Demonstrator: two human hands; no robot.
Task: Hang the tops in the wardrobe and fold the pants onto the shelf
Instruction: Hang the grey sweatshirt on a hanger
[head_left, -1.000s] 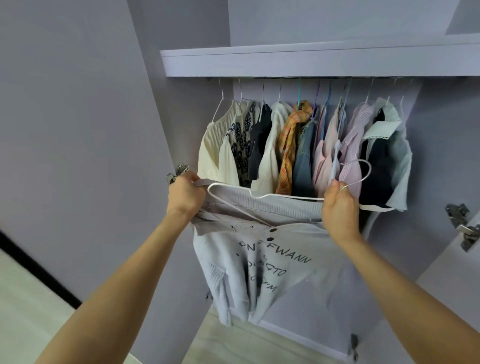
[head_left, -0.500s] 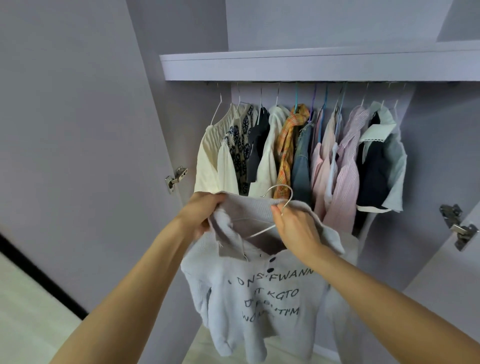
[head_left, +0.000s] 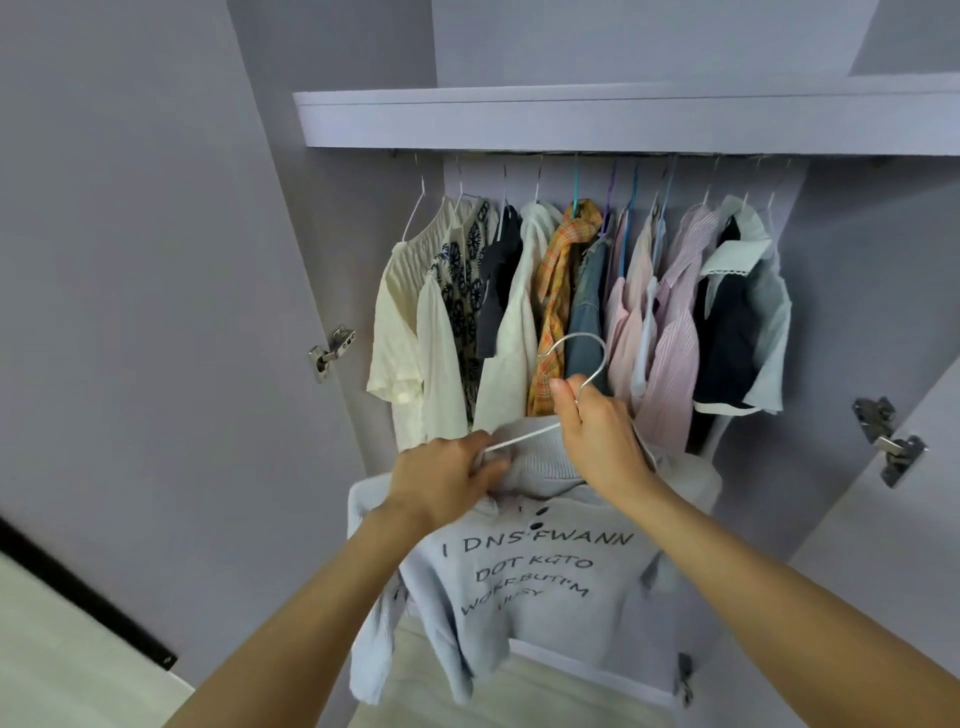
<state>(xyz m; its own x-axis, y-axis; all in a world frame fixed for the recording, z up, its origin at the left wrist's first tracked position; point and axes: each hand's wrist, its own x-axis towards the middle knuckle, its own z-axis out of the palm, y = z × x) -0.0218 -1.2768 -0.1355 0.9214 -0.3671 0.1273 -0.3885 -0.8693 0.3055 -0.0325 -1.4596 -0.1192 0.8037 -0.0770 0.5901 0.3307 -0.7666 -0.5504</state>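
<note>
A pale grey knit top (head_left: 540, 577) with dark lettering hangs in front of me, below the wardrobe rail (head_left: 597, 154). A white wire hanger (head_left: 584, 364) sits inside its collar, hook sticking up. My right hand (head_left: 597, 431) grips the hanger's neck just under the hook. My left hand (head_left: 447, 480) pinches the collar and the hanger's left arm. Several tops (head_left: 561, 306) hang on the rail behind.
A lilac shelf (head_left: 623, 122) runs above the rail. The open left door (head_left: 156, 312) carries a metal hinge (head_left: 330, 353); the right door (head_left: 883, 519) has hinges too (head_left: 891, 441). Some rail room shows at the far left and far right.
The hanger went from lying across the top's opening to sitting inside the collar with its hook up. My right hand moved left to the hook's neck; the top now hangs spread, lettering showing.
</note>
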